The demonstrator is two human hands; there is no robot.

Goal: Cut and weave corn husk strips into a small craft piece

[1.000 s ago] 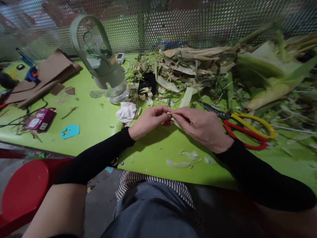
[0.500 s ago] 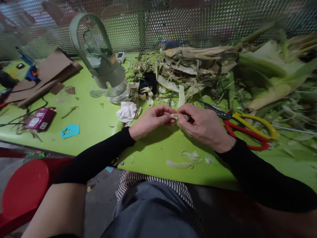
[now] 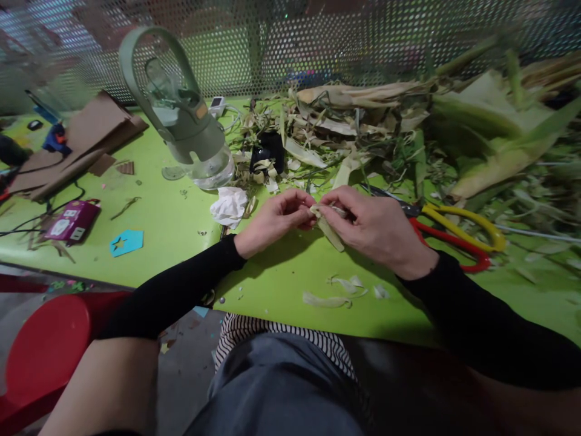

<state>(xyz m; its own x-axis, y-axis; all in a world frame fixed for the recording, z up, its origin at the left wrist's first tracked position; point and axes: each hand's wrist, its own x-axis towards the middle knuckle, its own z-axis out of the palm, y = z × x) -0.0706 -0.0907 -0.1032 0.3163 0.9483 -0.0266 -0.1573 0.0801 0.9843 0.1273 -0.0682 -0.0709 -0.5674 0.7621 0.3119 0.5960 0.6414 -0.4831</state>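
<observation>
A pale green husk strip [image 3: 330, 234] is pinched between my two hands over the green table [image 3: 272, 284], its lower end slanting down to the right. My left hand [image 3: 284, 219] grips the strip's left end with thumb and fingers. Close beside it, my right hand [image 3: 370, 227] is closed on the same strip, and its curled fingers partly hide it. Scissors with red and yellow handles [image 3: 472, 233] lie just right of my right hand. Loose husk scraps [image 3: 327, 300] lie nearer the table's front edge.
Heaped corn husks [image 3: 363, 115] cover the back and right. A green-topped bottle [image 3: 195, 136], crumpled tissue [image 3: 229, 206], purple box [image 3: 73, 221], blue paper piece [image 3: 127, 243] and brown paper [image 3: 86, 142] stand or lie leftward. A perforated screen [image 3: 318, 48] rises behind.
The husk strip's free end now hangs down between my hands, where before a piece stood upward behind my fingers. My right hand has turned slightly. The view has shifted a little.
</observation>
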